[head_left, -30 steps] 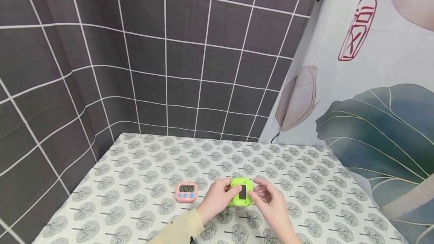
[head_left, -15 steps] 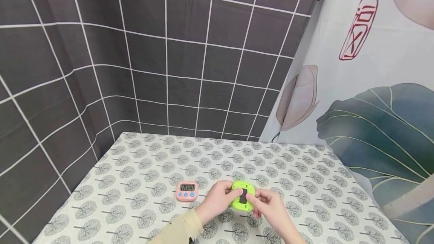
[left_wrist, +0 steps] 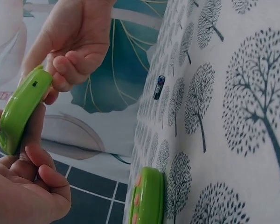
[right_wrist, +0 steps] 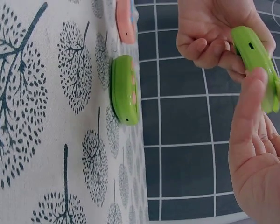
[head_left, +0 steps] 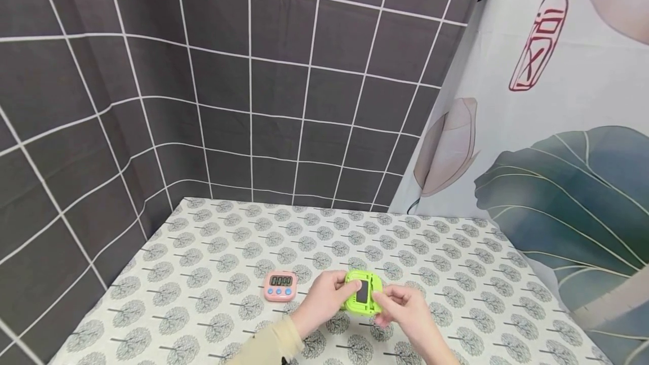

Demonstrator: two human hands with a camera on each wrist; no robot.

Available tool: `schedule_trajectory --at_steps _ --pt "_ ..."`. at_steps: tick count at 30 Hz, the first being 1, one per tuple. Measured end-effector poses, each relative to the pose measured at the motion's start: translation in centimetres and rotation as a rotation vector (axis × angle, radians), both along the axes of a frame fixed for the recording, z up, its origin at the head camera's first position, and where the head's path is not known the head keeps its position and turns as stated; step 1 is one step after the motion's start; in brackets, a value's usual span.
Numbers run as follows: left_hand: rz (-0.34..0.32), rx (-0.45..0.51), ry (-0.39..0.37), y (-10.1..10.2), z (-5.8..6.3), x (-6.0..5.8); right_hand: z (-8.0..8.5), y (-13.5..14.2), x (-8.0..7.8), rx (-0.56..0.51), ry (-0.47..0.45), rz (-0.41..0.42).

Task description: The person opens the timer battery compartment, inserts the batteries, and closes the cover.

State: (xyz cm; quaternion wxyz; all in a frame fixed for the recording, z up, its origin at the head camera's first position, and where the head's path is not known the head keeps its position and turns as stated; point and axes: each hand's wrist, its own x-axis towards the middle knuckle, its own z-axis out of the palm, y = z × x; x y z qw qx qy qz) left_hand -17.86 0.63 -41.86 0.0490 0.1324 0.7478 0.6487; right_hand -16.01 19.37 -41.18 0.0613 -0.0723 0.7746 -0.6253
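A lime-green digital timer [head_left: 360, 293], its back with a black rectangle facing up, is held above the table. My left hand [head_left: 327, 300] grips its left side, thumb on the back beside the black rectangle. With thumb and fingers, my right hand [head_left: 403, 308] pinches the right edge, where a dark gap shows in the back; whether a cover is lifting there I cannot tell. In the left wrist view the held timer [left_wrist: 25, 109] appears edge-on between both hands. A second green timer [right_wrist: 125, 90] with pink buttons lies on the table below, hidden by the hands in the head view.
A pink timer [head_left: 280, 286] with blue buttons lies on the tree-print tablecloth [head_left: 243, 263], left of my hands. A small dark cylinder [left_wrist: 159, 87], perhaps a battery, lies on the cloth. Dark tiled-pattern fabric [head_left: 284, 100] stands behind, with a printed curtain [head_left: 507, 173] at right.
The right hand has closed in on the timer's right edge, and its fingers have drawn together. The timer has tilted slightly, and a gap now shows along its right side.
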Motion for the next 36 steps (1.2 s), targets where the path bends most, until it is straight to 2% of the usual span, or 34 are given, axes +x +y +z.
schedule_trajectory --at_steps 3,7,12,15,21,25,31,36 --pt "0.022 0.022 -0.023 -0.2 0.0 -0.1 -0.2 0.0 0.0 -0.036 -0.014 -0.037" --pt "0.037 0.008 -0.029 -0.3 -0.2 -0.1 -0.4 0.2 -0.2 -0.088 -0.052 -0.087" --pt "0.051 -0.001 -0.059 -0.4 -0.4 0.0 -0.6 1.1 -0.3 -0.083 -0.053 -0.053" --pt "0.062 0.022 -0.096 -0.4 -0.4 0.0 -0.9 1.6 -0.3 0.001 -0.072 0.006" --pt "0.069 0.019 -0.095 -0.4 -0.1 -0.1 -2.1 2.1 -0.2 0.286 -0.090 0.139" --pt "0.059 0.014 -0.085 -0.4 0.0 -0.1 -2.5 2.2 0.2 0.362 -0.094 0.185" --pt "0.052 0.018 -0.092 -0.5 0.0 0.0 -2.8 2.3 0.8 0.483 -0.075 0.206" --pt "0.048 0.026 -0.100 -0.5 -0.1 0.0 -3.1 2.2 0.9 0.603 -0.049 0.175"
